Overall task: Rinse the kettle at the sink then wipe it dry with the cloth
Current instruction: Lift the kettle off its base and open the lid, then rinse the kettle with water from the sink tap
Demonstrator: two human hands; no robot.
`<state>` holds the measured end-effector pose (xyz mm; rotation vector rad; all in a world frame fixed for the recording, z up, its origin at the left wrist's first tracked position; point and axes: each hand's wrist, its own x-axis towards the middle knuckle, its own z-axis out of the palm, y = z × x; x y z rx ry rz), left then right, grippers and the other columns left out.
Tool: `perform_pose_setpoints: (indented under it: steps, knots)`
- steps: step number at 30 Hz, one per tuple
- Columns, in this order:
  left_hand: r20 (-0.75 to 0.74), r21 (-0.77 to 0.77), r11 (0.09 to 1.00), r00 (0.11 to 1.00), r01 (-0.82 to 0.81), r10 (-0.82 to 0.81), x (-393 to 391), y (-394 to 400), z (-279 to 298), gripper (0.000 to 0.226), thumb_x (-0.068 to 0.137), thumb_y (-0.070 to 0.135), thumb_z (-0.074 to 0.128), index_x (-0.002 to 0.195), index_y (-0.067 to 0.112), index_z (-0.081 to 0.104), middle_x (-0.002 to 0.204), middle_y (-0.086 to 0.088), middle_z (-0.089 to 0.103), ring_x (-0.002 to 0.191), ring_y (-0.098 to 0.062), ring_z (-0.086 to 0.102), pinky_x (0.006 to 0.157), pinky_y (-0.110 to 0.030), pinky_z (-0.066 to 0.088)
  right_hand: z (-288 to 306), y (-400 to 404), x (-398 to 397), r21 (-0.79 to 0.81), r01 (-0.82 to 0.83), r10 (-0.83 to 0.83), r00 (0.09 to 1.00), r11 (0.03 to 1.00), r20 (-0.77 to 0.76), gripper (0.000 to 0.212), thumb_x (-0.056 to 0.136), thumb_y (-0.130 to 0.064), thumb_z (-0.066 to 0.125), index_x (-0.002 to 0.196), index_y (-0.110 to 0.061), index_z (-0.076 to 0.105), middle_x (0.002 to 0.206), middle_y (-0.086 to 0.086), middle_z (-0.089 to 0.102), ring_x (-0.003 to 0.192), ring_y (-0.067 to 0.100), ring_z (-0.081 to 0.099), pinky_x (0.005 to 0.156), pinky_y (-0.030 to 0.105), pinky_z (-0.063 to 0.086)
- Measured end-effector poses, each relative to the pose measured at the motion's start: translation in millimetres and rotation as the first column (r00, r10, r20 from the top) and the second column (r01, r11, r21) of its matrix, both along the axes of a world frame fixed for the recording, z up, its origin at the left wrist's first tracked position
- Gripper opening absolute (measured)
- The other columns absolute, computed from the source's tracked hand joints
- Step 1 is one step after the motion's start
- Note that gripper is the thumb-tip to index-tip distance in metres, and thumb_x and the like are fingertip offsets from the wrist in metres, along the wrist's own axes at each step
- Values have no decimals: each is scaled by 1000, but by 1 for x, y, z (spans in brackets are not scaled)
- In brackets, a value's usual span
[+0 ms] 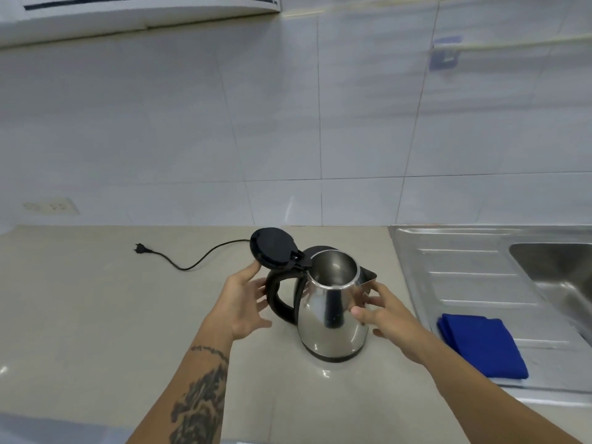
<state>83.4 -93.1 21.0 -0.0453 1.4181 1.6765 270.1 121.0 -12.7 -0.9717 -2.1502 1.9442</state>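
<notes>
A steel kettle [333,312] with a black handle stands upright on the beige counter, its black lid [274,248] flipped open to the left. My left hand [243,302] hovers with fingers spread just beside the handle and lid, holding nothing. My right hand [387,315] is open against the kettle's right side below the spout, fingertips touching or almost touching the steel. A folded blue cloth [483,344] lies on the drainboard to the right. The sink basin [563,283] is at the far right.
The kettle's black base sits behind it, with its cord and plug [142,249] trailing left across the counter [96,315]. A wall socket [51,206] is at the left. The ribbed steel drainboard [455,267] lies between kettle and basin.
</notes>
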Motion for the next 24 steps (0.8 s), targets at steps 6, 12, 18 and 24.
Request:
perform_pose_setpoints:
  steps: [6,12,18,24]
  knots:
    - [-443,-113,991,897,-66,10,-6,1,-51,33,96,6,55,115,32,65,119,11,67,126,-20,54,107,-43,40,-6,-6,-1,-119,58,-64,997,991,-41,57,92,-6,72,125,-48,53,130,-10,60,113,8,62,97,37,46]
    - [-556,29,977,808,-213,193,8,23,-56,36,93,2,60,105,35,68,103,12,73,105,-10,67,105,-46,49,-1,-23,6,-106,136,-145,986,985,-87,54,98,-9,66,117,-59,54,126,-15,63,110,3,61,98,37,45]
    - [-583,120,977,784,-178,215,30,59,-25,30,95,8,61,117,27,68,106,9,74,105,-13,68,102,-46,51,15,-6,44,66,184,-166,962,981,-217,63,92,-22,73,145,-44,47,128,-12,67,127,11,59,113,42,42]
    - [-598,132,986,786,-99,159,87,123,3,30,95,12,61,118,31,67,109,7,73,109,-16,66,103,-48,49,36,37,109,169,280,-189,889,945,-417,47,90,-12,73,130,-33,59,98,0,70,108,24,68,101,35,57]
